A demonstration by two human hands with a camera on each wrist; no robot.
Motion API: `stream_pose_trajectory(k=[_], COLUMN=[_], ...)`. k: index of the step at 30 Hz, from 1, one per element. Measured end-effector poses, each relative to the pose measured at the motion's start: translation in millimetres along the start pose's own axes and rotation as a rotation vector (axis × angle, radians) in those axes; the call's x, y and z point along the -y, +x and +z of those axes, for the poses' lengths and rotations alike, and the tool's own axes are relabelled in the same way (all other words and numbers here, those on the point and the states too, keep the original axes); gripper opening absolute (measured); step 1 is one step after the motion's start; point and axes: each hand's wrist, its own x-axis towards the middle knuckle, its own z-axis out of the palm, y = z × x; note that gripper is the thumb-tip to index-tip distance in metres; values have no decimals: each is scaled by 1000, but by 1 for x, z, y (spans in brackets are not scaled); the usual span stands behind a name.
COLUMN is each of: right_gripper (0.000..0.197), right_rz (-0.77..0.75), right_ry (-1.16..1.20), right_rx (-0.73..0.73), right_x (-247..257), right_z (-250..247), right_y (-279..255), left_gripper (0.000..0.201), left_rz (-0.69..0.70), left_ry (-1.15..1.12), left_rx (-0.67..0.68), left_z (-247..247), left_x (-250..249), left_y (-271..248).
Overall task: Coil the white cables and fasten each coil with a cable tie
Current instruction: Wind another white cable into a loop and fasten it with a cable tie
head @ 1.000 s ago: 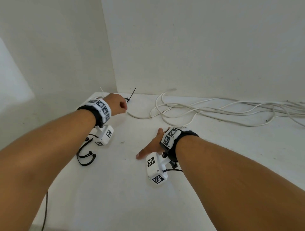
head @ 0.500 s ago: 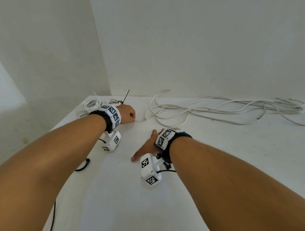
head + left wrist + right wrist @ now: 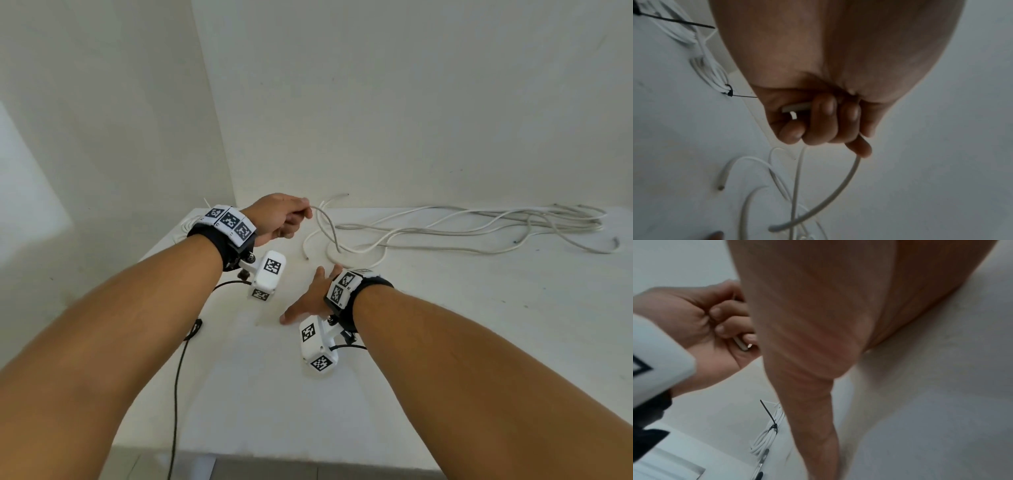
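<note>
My left hand is raised above the table's back left, its fingers curled round the end of a loose white cable. From the fist the cable hangs down into a tangle of white cables that runs to the right along the back wall. Nearer to me, my right hand lies open and flat just over the table, holding nothing. In the back left corner lies a finished white coil bound with a black cable tie; the coil also shows in the right wrist view.
Walls close the white table at the back and left. Its front edge is near me. A black camera cord hangs over the left side. A slim shiny object lies beside the tied coil.
My left hand has moved right, away from the tied coil, has taken hold of a loose cable end and lifted it. The right hand has stayed open and low.
</note>
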Motion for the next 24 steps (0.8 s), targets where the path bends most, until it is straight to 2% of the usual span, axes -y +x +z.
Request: stream_pose_trajectory(k=[4,6,8,10,11,13,15,17,19,21,24], right_gripper=[129,108,76,38,26,23,35,40,28,21,22], right_rz=[-61,-121,-199,-276,-285,-297,-400,-521,-591,-639,-644], right_ry=[61,97,274,493,600,767,787,713,729,837,883], right_rx=[-17,-23,-103,-378,-549,-844,-969,-893,-771,-773,-796], right_x=[-11,-18,-30,-42,-46,-49,-45,-40,-40,-46,-60], right_z=[-3,-4,-5,-10,-14,-24,-36,-47,-57,-64,-64], right_y=[4,2,2,2,1,-2,-5,-9,-14,-18,-19], left_gripper=[34,34,34,33,32,30,29,27,28,29,34], left_rz=[90,128,158,175,178,178,168,160,162,146,94], left_ry=[-386,-553,-660,-716,-729,-732,-732,-744,-776,-795,-745], left_rx=[-133,-142,-131,-111,-98,-54,14,73,100,118,197], left_z=[5,6,6,10,13,21,31,42,48,52,61], left_x=[-9,-11,-11,-12,-13,-16,-18,-20,-23,-25,-26], left_y=[-13,-20,-27,-35,-39,-46,-52,-58,-61,-64,-71])
